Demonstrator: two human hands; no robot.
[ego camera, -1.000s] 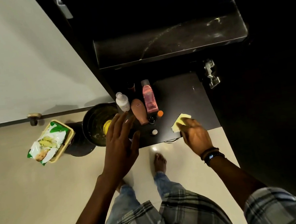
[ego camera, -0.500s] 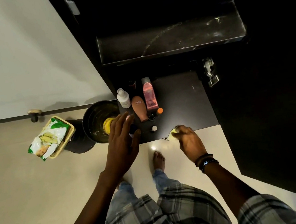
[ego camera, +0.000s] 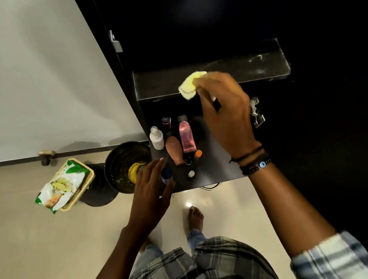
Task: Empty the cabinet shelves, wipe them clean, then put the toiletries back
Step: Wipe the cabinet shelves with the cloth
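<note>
1. Shelf (ego camera: 251, 69), upper centre of frame, dark and smeared.
2. Right hand (ego camera: 226, 115), fingers curled, pinches yellow cloth (ego camera: 189, 86) at that shelf's front edge.
3. Left hand (ego camera: 149, 197), fingers spread, flanks blue-capped bottle (ego camera: 166, 174) on lower shelf (ego camera: 217, 170); contact unclear.
4. Toiletries (ego camera: 186, 136) stand just above it in frame.

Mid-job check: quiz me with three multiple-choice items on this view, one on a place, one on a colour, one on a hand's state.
1. The black bucket stands: A on a countertop; B on the floor, left of the lower shelf; C in a sink.
2. The tall bottle right of the brown tube is: A green; B blue; C pink.
3. The right hand: A is open and empty; B grips the yellow cloth; C grips a brush.
Key: 1 B, it sits on pale floor beside the shelf; 2 C, its body is pink; 3 B, it pinches the cloth at the upper shelf's edge.
</note>
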